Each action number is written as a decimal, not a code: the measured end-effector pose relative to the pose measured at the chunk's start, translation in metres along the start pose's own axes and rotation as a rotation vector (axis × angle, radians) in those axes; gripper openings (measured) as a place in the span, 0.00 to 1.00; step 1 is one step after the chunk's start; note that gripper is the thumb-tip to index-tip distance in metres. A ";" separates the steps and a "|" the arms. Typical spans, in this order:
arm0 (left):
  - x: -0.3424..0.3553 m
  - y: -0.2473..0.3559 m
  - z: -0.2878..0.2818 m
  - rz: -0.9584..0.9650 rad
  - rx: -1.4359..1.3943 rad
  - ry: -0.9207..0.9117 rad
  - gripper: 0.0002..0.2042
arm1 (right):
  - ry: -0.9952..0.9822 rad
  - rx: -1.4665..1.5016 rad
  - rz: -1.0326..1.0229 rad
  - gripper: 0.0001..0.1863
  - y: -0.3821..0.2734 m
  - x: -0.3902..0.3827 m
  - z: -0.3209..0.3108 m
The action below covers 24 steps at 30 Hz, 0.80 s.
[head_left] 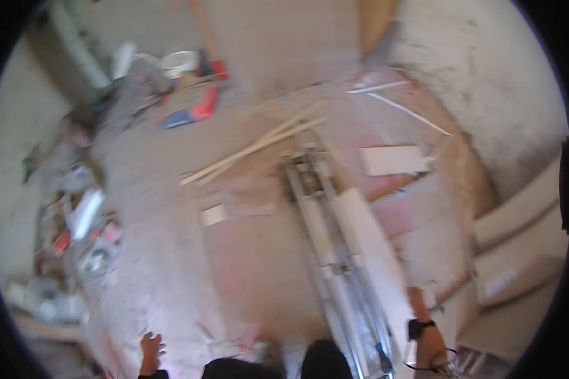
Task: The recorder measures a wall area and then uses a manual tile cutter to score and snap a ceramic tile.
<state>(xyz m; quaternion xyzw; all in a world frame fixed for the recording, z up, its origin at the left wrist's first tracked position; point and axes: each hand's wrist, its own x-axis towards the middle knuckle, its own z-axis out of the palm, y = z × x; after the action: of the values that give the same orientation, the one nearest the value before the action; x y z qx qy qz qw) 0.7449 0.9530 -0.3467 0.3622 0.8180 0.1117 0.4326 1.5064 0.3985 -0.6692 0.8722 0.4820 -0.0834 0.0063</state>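
My left hand (pixel 150 347) hangs at the lower left with its fingers apart and nothing in it. My right hand (pixel 417 303), with a dark watch on the wrist, grips the right edge of a long white board (pixel 376 252). This board lies along a long metal-railed tool (pixel 329 265), like a tile cutter, running from near my feet toward the middle of the floor. The picture is blurred, so my right fingertips are unclear.
Two crossed wooden strips (pixel 246 151), a small square piece (pixel 214 213) and a white rectangular piece (pixel 392 161) lie on the floor (pixel 145 221). Clutter (pixel 85 215) lines the left wall. A red-blue bag (pixel 189 107) is at the back. Large pale sheets (pixel 512 278) occupy the right.
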 end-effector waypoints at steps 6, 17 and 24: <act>-0.069 -0.107 -0.053 -0.124 -0.003 0.082 0.33 | 0.265 0.497 0.634 0.18 -0.057 0.053 -0.195; -0.048 -0.115 -0.001 -0.179 -0.208 -0.033 0.28 | 0.475 0.227 0.634 0.26 0.010 0.063 -0.357; -0.058 0.073 0.004 0.211 -0.281 -0.263 0.25 | 0.591 0.479 0.435 0.21 -0.177 0.069 -0.484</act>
<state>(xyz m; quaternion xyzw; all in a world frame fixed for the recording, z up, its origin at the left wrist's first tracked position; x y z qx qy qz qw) 0.8052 0.9641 -0.2764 0.3933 0.6885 0.2212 0.5678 1.4607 0.5956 -0.1906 0.9167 0.2350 0.0635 -0.3170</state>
